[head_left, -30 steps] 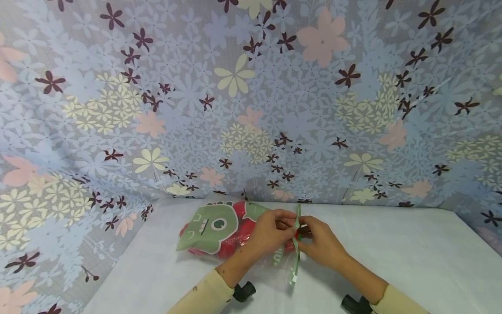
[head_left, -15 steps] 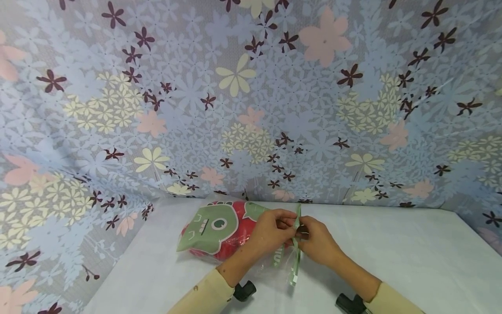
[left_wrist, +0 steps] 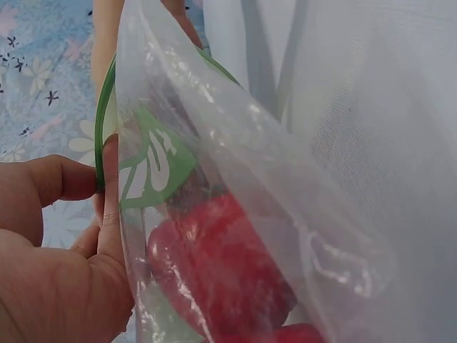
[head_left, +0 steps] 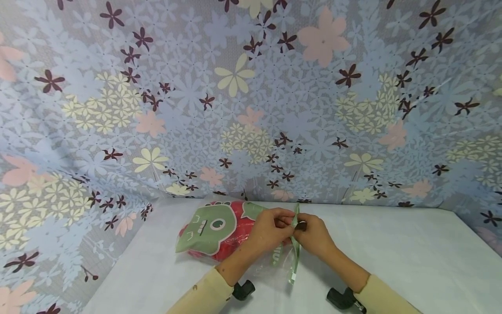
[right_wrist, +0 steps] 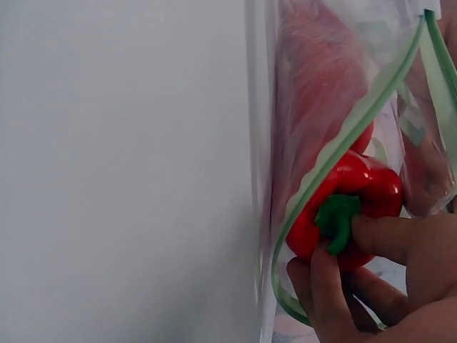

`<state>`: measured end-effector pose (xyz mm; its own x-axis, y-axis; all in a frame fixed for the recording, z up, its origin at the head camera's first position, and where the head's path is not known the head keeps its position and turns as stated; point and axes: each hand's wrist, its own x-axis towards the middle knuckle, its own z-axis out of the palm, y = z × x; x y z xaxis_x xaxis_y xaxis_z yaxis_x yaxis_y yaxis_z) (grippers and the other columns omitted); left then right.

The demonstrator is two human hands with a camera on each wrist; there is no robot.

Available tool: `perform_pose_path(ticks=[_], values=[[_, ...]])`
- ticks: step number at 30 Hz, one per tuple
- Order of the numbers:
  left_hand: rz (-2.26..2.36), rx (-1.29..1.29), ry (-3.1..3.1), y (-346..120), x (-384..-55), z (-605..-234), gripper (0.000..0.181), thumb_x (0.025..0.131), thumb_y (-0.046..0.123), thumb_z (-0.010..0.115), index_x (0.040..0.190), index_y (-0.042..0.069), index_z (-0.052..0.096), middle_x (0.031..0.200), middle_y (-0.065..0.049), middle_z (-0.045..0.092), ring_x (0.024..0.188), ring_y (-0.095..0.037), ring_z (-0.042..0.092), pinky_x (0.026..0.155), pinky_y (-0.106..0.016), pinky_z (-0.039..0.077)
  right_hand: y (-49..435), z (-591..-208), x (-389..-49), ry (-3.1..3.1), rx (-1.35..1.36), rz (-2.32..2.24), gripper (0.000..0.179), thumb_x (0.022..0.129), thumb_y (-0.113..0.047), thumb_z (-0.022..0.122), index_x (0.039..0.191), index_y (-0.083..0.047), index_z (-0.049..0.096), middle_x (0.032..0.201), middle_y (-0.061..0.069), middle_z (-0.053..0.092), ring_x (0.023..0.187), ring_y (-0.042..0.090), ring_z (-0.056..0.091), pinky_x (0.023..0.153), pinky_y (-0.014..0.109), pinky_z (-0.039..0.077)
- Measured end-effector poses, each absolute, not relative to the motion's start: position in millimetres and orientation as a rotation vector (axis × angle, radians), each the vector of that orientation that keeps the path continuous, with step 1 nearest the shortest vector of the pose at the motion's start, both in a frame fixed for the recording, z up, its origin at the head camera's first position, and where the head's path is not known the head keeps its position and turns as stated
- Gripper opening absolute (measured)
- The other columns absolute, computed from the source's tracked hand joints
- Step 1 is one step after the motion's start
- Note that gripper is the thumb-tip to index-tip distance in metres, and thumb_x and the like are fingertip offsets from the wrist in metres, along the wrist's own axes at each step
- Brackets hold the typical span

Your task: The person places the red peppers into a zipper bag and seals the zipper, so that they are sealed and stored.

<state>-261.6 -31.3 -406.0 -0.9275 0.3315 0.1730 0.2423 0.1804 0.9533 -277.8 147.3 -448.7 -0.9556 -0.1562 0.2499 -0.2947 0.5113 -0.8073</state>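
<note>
A clear zip bag (head_left: 208, 229) with a green monster print and red peppers inside lies on the white table. My left hand (head_left: 268, 231) pinches the green-edged rim of its mouth, which also shows beside the left fingers (left_wrist: 71, 175) in the left wrist view. From the other side, my right hand (head_left: 315, 235) reaches into the mouth. Close up, its thumb and fingers hold a glossy red bell pepper (right_wrist: 382, 187) by the green stem (right_wrist: 338, 218), within the parted green zip edges (right_wrist: 350, 139). Other red peppers (left_wrist: 221, 264) show through the plastic. The head view hides the held pepper.
The white tabletop (head_left: 400, 244) stretches to the right of the bag. A flower-patterned cloth (head_left: 251, 109) hangs behind and at the sides. Black wrist-mounted devices (head_left: 244, 290) sit below both forearms.
My right hand has moved left into the bag's mouth with the bell pepper, whose red and green no longer show between the hands. My left hand stays nearly in place on the rim.
</note>
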Motion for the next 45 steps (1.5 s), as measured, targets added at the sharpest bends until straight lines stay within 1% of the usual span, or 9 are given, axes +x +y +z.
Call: perform_pose_path(ticks=[3, 6, 9, 16, 21, 28, 37, 42, 45], values=[[1.884, 0.568, 2.347, -33, -262, -405, 0.033, 0.087, -0.004, 0.07, 0.119, 0.001, 0.076, 0.095, -0.003, 0.069, 0.077, -0.009, 0.066, 0.06, -0.029, 0.063, 144, -449, -280, -2.592, 0.372, 1.382, 0.018, 0.087, 0.0, 0.073, 0.103, -0.004, 0.08, 0.095, 0.008, 0.08, 0.089, 0.02, 0.076, 0.07, 0.028, 0.059], [1.895, 0.564, 2.326, -33, -262, -405, 0.033, 0.088, -0.004, 0.07, 0.12, 0.0, 0.075, 0.096, -0.005, 0.069, 0.078, -0.01, 0.066, 0.065, -0.035, 0.065, 142, -449, -282, -2.597, 0.357, 1.363, 0.02, 0.088, -0.003, 0.075, 0.107, -0.005, 0.081, 0.102, 0.009, 0.08, 0.097, 0.022, 0.076, 0.079, 0.032, 0.062], [1.906, 0.566, 2.314, -34, -262, -404, 0.033, 0.088, -0.005, 0.071, 0.12, 0.0, 0.075, 0.097, -0.006, 0.069, 0.079, -0.011, 0.066, 0.067, -0.04, 0.066, 144, -449, -282, -2.617, 0.369, 1.377, 0.021, 0.09, -0.006, 0.075, 0.111, -0.005, 0.08, 0.106, 0.01, 0.08, 0.1, 0.024, 0.076, 0.082, 0.036, 0.063], [1.914, 0.573, 2.286, -34, -263, -406, 0.033, 0.088, -0.005, 0.072, 0.121, 0.0, 0.074, 0.097, -0.005, 0.068, 0.08, -0.011, 0.066, 0.065, -0.036, 0.065, 154, -447, -273, -2.671, 0.398, 1.365, 0.018, 0.093, -0.008, 0.075, 0.111, -0.006, 0.079, 0.105, 0.005, 0.078, 0.097, 0.02, 0.074, 0.083, 0.036, 0.062], [1.893, 0.578, 2.311, -33, -266, -408, 0.032, 0.09, -0.003, 0.073, 0.122, 0.001, 0.074, 0.095, -0.002, 0.067, 0.08, -0.012, 0.066, 0.067, -0.036, 0.065, 160, -448, -268, -2.643, 0.393, 1.384, 0.022, 0.094, -0.011, 0.078, 0.114, -0.004, 0.076, 0.107, 0.006, 0.078, 0.098, 0.02, 0.075, 0.085, 0.033, 0.061], [1.867, 0.592, 2.349, -33, -266, -408, 0.034, 0.09, -0.002, 0.072, 0.125, -0.002, 0.072, 0.096, -0.002, 0.067, 0.081, -0.013, 0.066, 0.064, -0.026, 0.062, 160, -444, -259, -2.633, 0.368, 1.385, 0.01, 0.095, -0.011, 0.077, 0.104, -0.007, 0.075, 0.099, 0.002, 0.076, 0.092, 0.015, 0.073, 0.08, 0.028, 0.059], [1.864, 0.603, 2.365, -34, -265, -408, 0.033, 0.091, -0.001, 0.074, 0.123, 0.002, 0.074, 0.098, -0.003, 0.068, 0.083, -0.014, 0.067, 0.064, -0.029, 0.063, 157, -438, -245, -2.624, 0.352, 1.409, 0.003, 0.099, -0.01, 0.071, 0.1, -0.007, 0.072, 0.091, 0.001, 0.073, 0.084, 0.013, 0.07, 0.073, 0.027, 0.057], [1.884, 0.598, 2.339, -34, -265, -407, 0.034, 0.09, -0.004, 0.073, 0.124, 0.002, 0.073, 0.098, -0.004, 0.067, 0.083, -0.014, 0.066, 0.067, -0.036, 0.065, 158, -436, -235, -2.61, 0.337, 1.473, 0.006, 0.1, -0.012, 0.069, 0.1, -0.006, 0.07, 0.082, 0.002, 0.071, 0.074, 0.016, 0.069, 0.063, 0.026, 0.055], [1.886, 0.606, 2.348, -34, -265, -408, 0.034, 0.09, -0.004, 0.072, 0.124, 0.002, 0.073, 0.098, -0.004, 0.067, 0.082, -0.014, 0.066, 0.067, -0.035, 0.065, 158, -435, -230, -2.616, 0.318, 1.511, 0.012, 0.102, -0.017, 0.07, 0.098, -0.006, 0.068, 0.077, 0.003, 0.07, 0.07, 0.018, 0.068, 0.06, 0.027, 0.055]])
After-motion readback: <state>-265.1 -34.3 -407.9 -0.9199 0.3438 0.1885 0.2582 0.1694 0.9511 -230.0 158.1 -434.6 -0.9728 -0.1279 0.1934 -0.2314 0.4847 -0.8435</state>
